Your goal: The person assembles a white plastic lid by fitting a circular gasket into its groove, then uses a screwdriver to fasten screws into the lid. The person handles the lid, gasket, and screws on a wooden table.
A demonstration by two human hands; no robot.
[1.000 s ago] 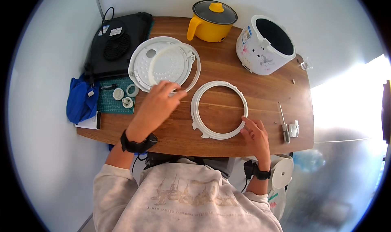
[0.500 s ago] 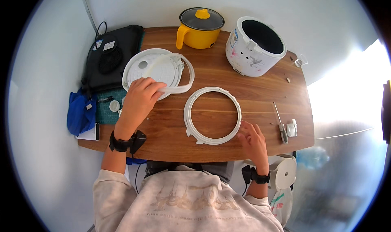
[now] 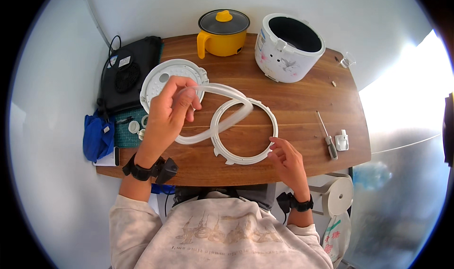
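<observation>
My left hand [image 3: 169, 109] holds a floppy translucent white sealing ring [image 3: 215, 122] lifted off the round white lid plate [image 3: 161, 80]; the ring sags across toward the middle of the table. A rigid white plastic ring [image 3: 265, 148] lies flat on the wooden table [image 3: 302, 99]. My right hand [image 3: 285, 159] rests on that rigid ring's lower right edge, fingertips touching it. A white rice cooker body [image 3: 289, 47] with its dark pot open stands at the back.
A yellow electric pot [image 3: 222, 32] with a glass lid stands at the back. A black appliance [image 3: 130, 70] lies far left, with a blue cloth [image 3: 97, 136] and small white caps [image 3: 135, 126] near it. A screwdriver [image 3: 326, 135] and white clip [image 3: 341, 141] lie right.
My left hand reached to the lid plate, took the soft sealing ring and lifted it toward the rigid ring. My right hand stayed on the rigid ring.
</observation>
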